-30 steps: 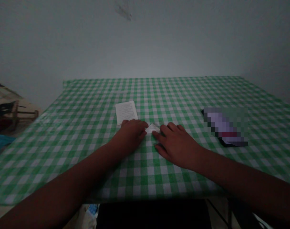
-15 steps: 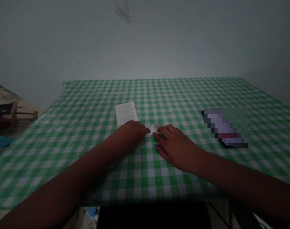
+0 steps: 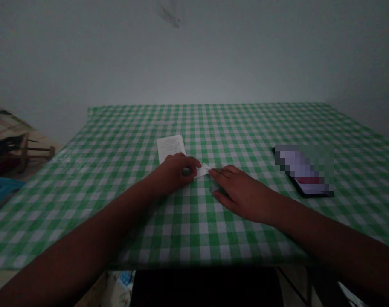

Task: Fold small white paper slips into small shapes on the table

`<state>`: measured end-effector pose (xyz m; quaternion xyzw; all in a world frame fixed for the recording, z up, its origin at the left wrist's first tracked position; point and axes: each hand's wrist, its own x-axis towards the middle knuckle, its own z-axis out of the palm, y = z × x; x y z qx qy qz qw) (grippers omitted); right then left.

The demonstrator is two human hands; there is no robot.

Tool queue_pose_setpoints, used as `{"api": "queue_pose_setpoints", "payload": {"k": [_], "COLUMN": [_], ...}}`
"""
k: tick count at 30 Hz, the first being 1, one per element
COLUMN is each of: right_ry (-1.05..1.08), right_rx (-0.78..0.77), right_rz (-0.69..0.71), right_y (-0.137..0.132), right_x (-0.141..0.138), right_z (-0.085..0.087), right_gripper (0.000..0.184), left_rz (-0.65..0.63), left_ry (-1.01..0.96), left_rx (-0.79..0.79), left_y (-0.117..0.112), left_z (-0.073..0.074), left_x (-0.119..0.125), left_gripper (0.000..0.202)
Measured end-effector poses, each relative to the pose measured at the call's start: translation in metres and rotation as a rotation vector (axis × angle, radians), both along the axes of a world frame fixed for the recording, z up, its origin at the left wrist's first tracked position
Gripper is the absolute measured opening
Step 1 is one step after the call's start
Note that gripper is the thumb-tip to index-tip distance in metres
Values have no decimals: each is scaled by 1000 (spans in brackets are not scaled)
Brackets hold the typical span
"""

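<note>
A small folded piece of white paper lies on the green-and-white checked tablecloth, between my two hands. My left hand is curled, its thumb and fingertips pinching the paper's left edge. My right hand lies flat with fingers pressed down on the paper's right part. Just behind my left hand rests a white printed sheet, flat on the cloth.
A dark phone, partly blurred out, lies on the cloth to the right. A plain wall stands behind the table. At the far left, beyond the table edge, are a wooden item and something blue.
My left hand has gone from lying over the paper to curling and pinching its edge. My right hand has shifted slightly and flattened on the paper. The view drifted a little.
</note>
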<state>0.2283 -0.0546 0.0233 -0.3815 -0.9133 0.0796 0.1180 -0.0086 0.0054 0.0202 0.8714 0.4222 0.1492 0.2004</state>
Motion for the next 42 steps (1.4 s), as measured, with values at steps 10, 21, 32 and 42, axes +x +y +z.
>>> {"api": "queue_pose_setpoints", "payload": {"k": [10,21,32,42], "right_ry": [149,294,243,226], "right_rx": [1,-80,-77,-158], "right_rz": [29,17,168,170], "right_y": [30,57,63,65], "right_x": [6,16,17,29], "right_z": [-12,-18,-11,-9], "right_gripper": [31,17,20,23], "left_rz": [-50,-67,-82,-118], "left_ry": [81,125,151,178], "left_rx": [31,34,55,-25], "left_y": [-6,-4,-2,-3], "left_z": [6,6,0,11], "left_x": [4,3,6,-4], "left_gripper": [30,27,35,36]}}
